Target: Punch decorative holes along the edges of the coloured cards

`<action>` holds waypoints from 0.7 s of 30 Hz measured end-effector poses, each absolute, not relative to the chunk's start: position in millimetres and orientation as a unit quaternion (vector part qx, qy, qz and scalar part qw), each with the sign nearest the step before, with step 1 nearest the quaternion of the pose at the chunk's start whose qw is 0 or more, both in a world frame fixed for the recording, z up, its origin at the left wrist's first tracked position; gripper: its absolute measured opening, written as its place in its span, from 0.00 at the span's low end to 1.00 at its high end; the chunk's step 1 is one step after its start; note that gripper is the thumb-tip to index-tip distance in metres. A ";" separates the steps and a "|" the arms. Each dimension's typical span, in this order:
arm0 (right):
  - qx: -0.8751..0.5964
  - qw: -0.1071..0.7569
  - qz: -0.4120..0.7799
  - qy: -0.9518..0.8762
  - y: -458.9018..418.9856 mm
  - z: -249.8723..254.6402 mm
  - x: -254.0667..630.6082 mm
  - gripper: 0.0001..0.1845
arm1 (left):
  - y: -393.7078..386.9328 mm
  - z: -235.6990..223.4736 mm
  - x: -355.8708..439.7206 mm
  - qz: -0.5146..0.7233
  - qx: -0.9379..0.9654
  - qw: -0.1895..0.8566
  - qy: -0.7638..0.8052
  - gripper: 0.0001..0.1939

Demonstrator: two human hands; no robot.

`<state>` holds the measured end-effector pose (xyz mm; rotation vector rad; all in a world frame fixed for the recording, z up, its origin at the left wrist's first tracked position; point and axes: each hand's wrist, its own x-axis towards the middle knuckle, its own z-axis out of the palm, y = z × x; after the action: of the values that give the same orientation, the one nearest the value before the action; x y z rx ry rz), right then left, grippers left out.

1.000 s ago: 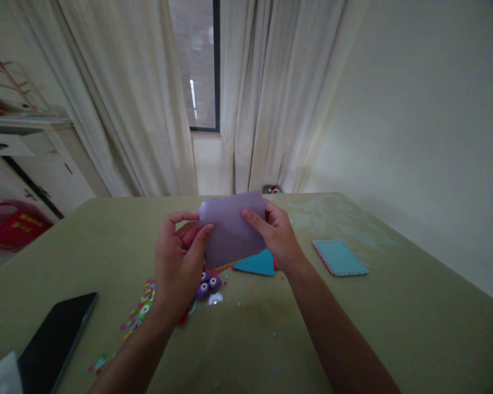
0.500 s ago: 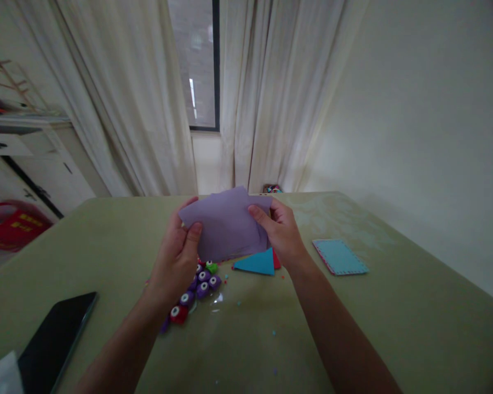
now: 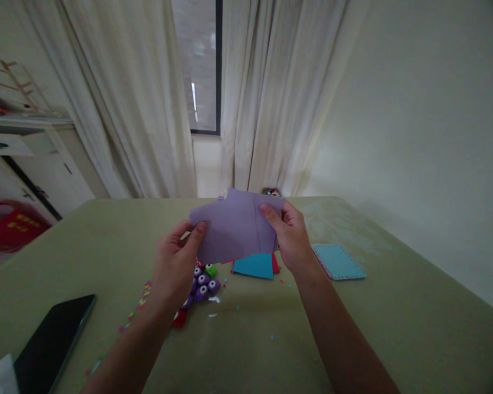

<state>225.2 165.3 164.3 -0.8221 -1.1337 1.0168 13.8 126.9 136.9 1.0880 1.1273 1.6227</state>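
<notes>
Now the purple paper [image 3: 230, 230] is spread wider than one second ago, with sheets overlapping, so it seems less even to handle. It is raised above the table [image 3: 246, 350]; my left hand [image 3: 177, 257] and right hand [image 3: 291, 235] are pinched on its two ends. Below its edge show blue paper [image 3: 252, 267] and purple beads [image 3: 201, 293].
</notes>
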 end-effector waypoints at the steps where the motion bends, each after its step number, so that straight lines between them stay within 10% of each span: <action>1: -0.360 0.645 0.450 -0.501 163.5 164.0 224.8 0.19 | 126.0 137.0 14.3 0.652 0.437 0.412 0.463 0.23; 21: -0.428 0.669 0.374 -0.479 115.2 109.9 266.8 0.16 | 126.8 119.2 36.6 0.605 0.493 0.466 0.417 0.28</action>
<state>266.8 115.2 109.9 -0.9645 -1.0811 0.8422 36.6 126.8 119.2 1.2096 1.0230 1.4857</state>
